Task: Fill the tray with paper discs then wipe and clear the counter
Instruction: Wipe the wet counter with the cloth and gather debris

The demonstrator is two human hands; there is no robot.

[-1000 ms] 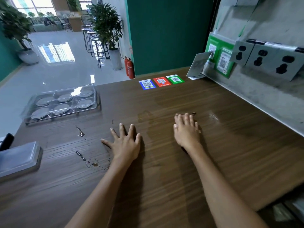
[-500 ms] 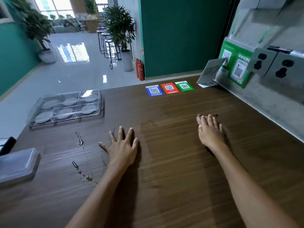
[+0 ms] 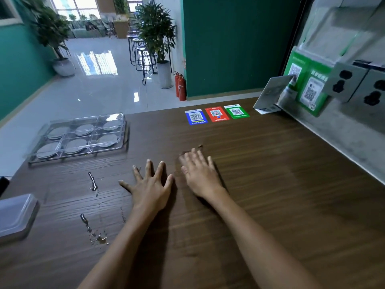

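Left hand: we see the left hand (image 3: 150,187) lying palm down on the surface (image 3: 270,195), fingers spread wide, holding nothing.
Right hand: the right hand (image 3: 200,172) lies flat just beside the left, fingers nearly together and blurred; a small brown edge shows past the fingertips, and we cannot tell what it is.
Hands together: the two hands sit side by side near the middle of the surface, close but not touching.
Tray: the tray (image 3: 123,130), clear plastic with six compartments in two rows of three, stands at the far left of the surface, well apart from both hands.
Discs: we count one grey disc (image 3: 84,129) in each of the six compartments.
Water: we note drops and short streaks of water (image 3: 92,182) on the wood to the left of the left hand, with a second patch (image 3: 95,236) nearer the camera.
Lid: a clear plastic lid (image 3: 14,215) or box rests at the near left edge, partly cut off by the frame.
Stickers: three code stickers (image 3: 216,114), blue, red and green, lie in a row at the far edge of the surface.
Card: a grey card (image 3: 268,94) leans against the right wall at the far corner.
Sockets: wall sockets (image 3: 345,82) are set into the wall on the right, above the surface.
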